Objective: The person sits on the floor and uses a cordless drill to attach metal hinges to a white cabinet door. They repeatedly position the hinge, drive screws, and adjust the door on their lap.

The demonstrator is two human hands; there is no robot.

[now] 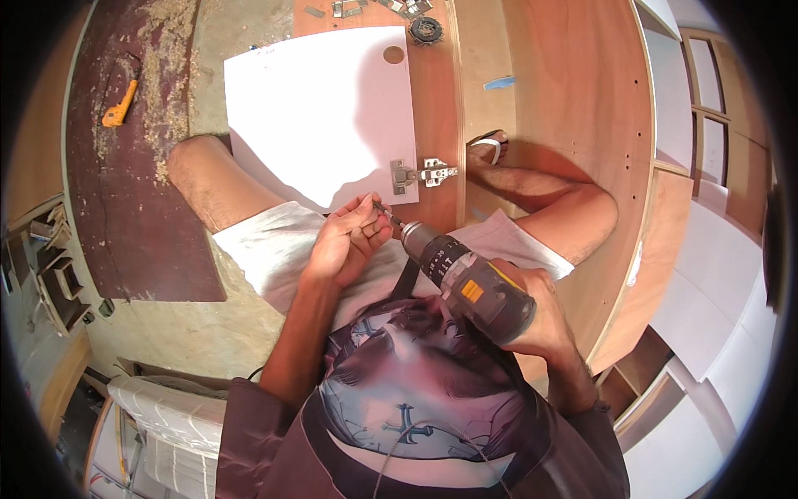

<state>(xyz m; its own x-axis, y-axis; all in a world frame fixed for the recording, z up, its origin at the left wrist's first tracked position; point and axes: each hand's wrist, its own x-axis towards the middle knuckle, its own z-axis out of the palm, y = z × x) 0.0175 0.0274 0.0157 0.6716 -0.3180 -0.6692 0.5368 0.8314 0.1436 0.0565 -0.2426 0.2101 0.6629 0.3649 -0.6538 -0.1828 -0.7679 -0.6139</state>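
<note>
White panel [307,108]: upper centre of frame. Drill [478,291]: centre, held in right hand [544,309], long axis slanting up-left. Left hand [345,241]: fingers pinched at the bit [392,218], nearer the hinge [426,173]. Hinge: panel's lower-right corner, up-right of bit tip.

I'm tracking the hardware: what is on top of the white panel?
The white panel bears part of a metal hinge at its near right corner; a round brown spot, perhaps a hole, shows toward the far right. The surface beneath the hinge is covered.
</note>
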